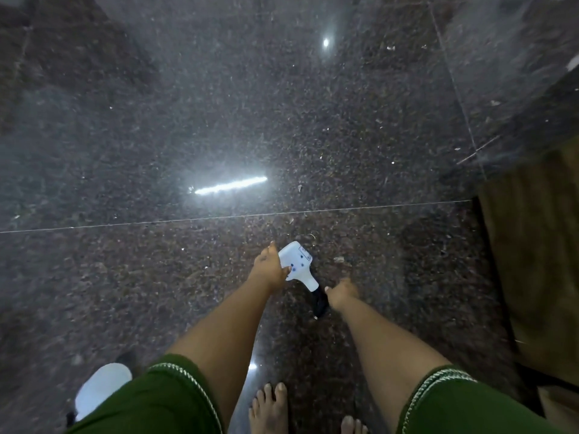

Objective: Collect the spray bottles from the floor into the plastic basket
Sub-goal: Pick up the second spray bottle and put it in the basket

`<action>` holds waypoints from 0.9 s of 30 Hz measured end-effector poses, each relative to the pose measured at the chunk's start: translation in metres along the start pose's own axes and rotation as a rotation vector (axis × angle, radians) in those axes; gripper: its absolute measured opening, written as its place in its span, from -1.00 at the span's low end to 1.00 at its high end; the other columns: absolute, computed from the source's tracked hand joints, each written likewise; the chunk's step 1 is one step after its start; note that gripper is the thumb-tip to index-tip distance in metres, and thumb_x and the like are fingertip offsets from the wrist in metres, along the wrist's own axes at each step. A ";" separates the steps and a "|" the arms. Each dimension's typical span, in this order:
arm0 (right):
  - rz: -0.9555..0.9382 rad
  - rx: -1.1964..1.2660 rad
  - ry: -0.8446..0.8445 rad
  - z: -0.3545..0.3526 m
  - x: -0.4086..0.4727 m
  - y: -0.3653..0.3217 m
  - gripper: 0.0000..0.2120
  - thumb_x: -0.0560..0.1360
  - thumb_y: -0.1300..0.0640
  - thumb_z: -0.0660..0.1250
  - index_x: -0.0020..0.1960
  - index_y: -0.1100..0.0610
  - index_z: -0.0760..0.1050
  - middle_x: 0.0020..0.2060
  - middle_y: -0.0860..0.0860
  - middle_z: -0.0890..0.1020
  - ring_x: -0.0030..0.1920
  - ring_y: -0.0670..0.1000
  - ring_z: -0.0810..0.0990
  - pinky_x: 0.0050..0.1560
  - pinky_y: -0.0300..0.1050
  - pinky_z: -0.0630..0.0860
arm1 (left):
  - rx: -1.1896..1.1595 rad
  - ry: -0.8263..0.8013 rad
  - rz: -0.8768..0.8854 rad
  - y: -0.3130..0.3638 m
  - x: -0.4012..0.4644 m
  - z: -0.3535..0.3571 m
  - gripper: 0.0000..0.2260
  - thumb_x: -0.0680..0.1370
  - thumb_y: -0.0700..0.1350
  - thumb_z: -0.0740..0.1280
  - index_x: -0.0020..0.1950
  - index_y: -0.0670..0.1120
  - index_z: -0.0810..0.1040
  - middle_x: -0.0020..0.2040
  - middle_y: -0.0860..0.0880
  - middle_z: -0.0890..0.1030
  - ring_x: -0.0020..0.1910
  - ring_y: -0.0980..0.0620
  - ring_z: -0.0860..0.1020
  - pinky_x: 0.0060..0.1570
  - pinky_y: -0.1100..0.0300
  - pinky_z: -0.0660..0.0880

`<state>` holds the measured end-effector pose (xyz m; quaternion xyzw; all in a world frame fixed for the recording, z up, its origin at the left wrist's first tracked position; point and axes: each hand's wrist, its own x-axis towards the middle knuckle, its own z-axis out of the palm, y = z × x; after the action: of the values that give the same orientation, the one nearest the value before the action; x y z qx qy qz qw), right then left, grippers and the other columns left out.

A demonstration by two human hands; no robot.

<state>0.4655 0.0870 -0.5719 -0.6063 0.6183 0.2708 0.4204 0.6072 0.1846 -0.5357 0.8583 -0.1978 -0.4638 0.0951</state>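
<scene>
Under me is a dark, polished, speckled stone floor (219,126), its thin seams showing and a strip light mirrored in it. A white spray bottle (296,264) with a black trigger head lies on it. Another white bottle (101,389) lies near my left leg. My bare feet (269,408) stand on it.

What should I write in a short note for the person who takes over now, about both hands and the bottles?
Left hand: on the body of the white spray bottle, apparently gripping it.
Right hand: at its black trigger head; grip unclear.
The bottle is low over the dark stone floor; whether it is lifted is unclear.
Another white bottle lies by the left sleeve.
Plastic basket: not in view.
Left: carry both bottles to the basket.
</scene>
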 end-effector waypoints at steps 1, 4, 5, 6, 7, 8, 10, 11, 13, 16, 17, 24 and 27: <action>0.031 0.031 -0.020 0.004 0.009 0.000 -0.46 0.56 0.05 0.27 0.44 0.27 0.23 0.38 0.23 0.37 0.35 0.22 0.41 0.32 0.00 0.41 | 0.016 -0.017 0.018 0.000 0.011 0.005 -0.26 0.59 -0.02 0.29 0.57 -0.17 -0.12 0.57 -0.19 0.06 0.53 -0.23 0.11 0.45 -0.06 0.22; 0.098 0.200 -0.063 0.018 0.028 -0.002 -0.59 0.57 0.17 0.25 0.36 0.32 0.36 0.30 0.22 0.48 0.26 0.22 0.49 0.24 -0.01 0.46 | 0.035 -0.078 0.042 0.003 0.034 0.021 -0.20 0.56 0.00 0.32 0.57 -0.14 -0.16 0.58 -0.18 0.00 0.54 -0.24 0.07 0.46 -0.06 0.18; 0.128 0.261 -0.075 0.021 0.031 -0.004 -0.64 0.57 0.21 0.23 0.33 0.32 0.38 0.28 0.23 0.48 0.21 0.21 0.51 0.23 0.01 0.48 | 0.040 -0.096 0.032 0.003 0.040 0.026 -0.18 0.55 0.00 0.34 0.57 -0.13 -0.18 0.58 -0.18 0.00 0.54 -0.24 0.06 0.46 -0.05 0.16; 0.155 0.303 -0.095 0.024 0.032 -0.006 -0.67 0.58 0.25 0.19 0.32 0.32 0.39 0.27 0.23 0.48 0.16 0.21 0.51 0.24 0.05 0.49 | 0.049 -0.102 0.016 0.003 0.044 0.030 -0.17 0.54 -0.02 0.35 0.57 -0.12 -0.17 0.57 -0.18 0.02 0.54 -0.24 0.07 0.45 -0.05 0.16; 0.170 0.333 -0.116 0.026 0.033 -0.008 -0.68 0.57 0.29 0.15 0.31 0.32 0.39 0.26 0.23 0.48 0.10 0.20 0.51 0.23 0.08 0.50 | 0.058 -0.099 -0.003 0.002 0.048 0.034 -0.18 0.54 -0.03 0.35 0.58 -0.12 -0.15 0.56 -0.18 0.06 0.52 -0.24 0.08 0.44 -0.04 0.17; 0.172 0.351 -0.131 0.028 0.035 -0.009 -0.68 0.58 0.31 0.12 0.31 0.34 0.37 0.25 0.24 0.48 0.06 0.18 0.49 0.19 0.08 0.49 | 0.066 -0.087 -0.015 0.001 0.052 0.036 -0.20 0.53 -0.03 0.36 0.57 -0.13 -0.10 0.54 -0.18 0.11 0.51 -0.24 0.12 0.42 -0.03 0.20; 0.155 0.380 -0.138 0.026 0.031 -0.018 -0.67 0.58 0.32 0.11 0.32 0.36 0.35 0.25 0.24 0.48 0.04 0.16 0.48 0.08 0.02 0.48 | 0.090 -0.039 0.000 0.003 0.056 0.037 -0.25 0.48 0.04 0.40 0.52 -0.14 0.08 0.47 -0.18 0.24 0.45 -0.21 0.21 0.36 -0.03 0.26; 0.144 0.416 -0.143 0.024 0.029 -0.023 -0.68 0.58 0.31 0.12 0.32 0.36 0.35 0.24 0.24 0.49 0.05 0.16 0.50 0.04 0.00 0.48 | 0.097 -0.029 0.015 0.005 0.056 0.036 -0.25 0.46 0.08 0.42 0.49 -0.14 0.12 0.44 -0.18 0.27 0.43 -0.21 0.24 0.34 -0.03 0.27; 0.136 0.491 -0.180 0.023 0.028 -0.031 -0.70 0.58 0.31 0.11 0.27 0.33 0.43 0.16 0.25 0.56 -0.01 0.17 0.57 -0.06 -0.02 0.54 | 0.095 -0.043 -0.003 0.012 0.052 0.035 -0.14 0.41 0.13 0.46 0.51 -0.15 0.07 0.46 -0.18 0.23 0.44 -0.23 0.20 0.34 -0.06 0.30; 0.159 0.598 -0.172 0.018 0.029 -0.032 -0.75 0.56 0.33 0.11 0.15 0.30 0.49 0.14 0.26 0.59 -0.14 0.13 0.58 -0.27 -0.04 0.54 | 0.075 -0.069 -0.040 0.015 0.048 0.036 0.08 0.32 0.11 0.55 0.57 -0.08 -0.12 0.51 -0.16 0.10 0.47 -0.25 0.11 0.35 -0.11 0.34; 0.190 0.629 -0.163 0.014 0.026 -0.027 -0.73 0.57 0.31 0.12 0.21 0.31 0.46 0.16 0.24 0.57 -0.17 0.12 0.56 -0.33 -0.08 0.51 | 0.100 -0.090 0.002 0.013 0.049 0.040 0.11 0.29 0.08 0.57 0.57 -0.03 -0.14 0.53 -0.14 0.07 0.48 -0.25 0.09 0.36 -0.15 0.34; 0.565 0.845 -0.325 0.038 0.016 0.021 -0.59 0.66 0.11 0.00 0.44 0.27 0.25 0.30 0.21 0.42 0.21 0.26 0.45 0.27 0.28 0.35 | 0.167 0.041 0.181 -0.006 0.057 0.053 -0.31 0.42 -0.03 0.42 0.46 -0.04 0.19 0.35 -0.10 0.38 0.29 -0.15 0.39 0.26 0.00 0.37; 0.360 0.798 -0.244 0.049 0.027 0.017 -0.64 0.63 0.22 0.03 0.36 0.34 0.34 0.07 0.14 0.49 -0.22 0.04 0.48 0.06 0.04 0.48 | 0.031 0.111 0.129 0.002 0.054 0.039 -0.43 0.42 -0.04 0.39 0.39 -0.07 0.29 0.26 -0.14 0.45 0.26 -0.18 0.45 0.22 -0.02 0.40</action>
<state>0.4605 0.1161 -0.6225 -0.2432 0.7160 0.1494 0.6371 0.6011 0.1606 -0.5973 0.8695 -0.2546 -0.4054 0.1221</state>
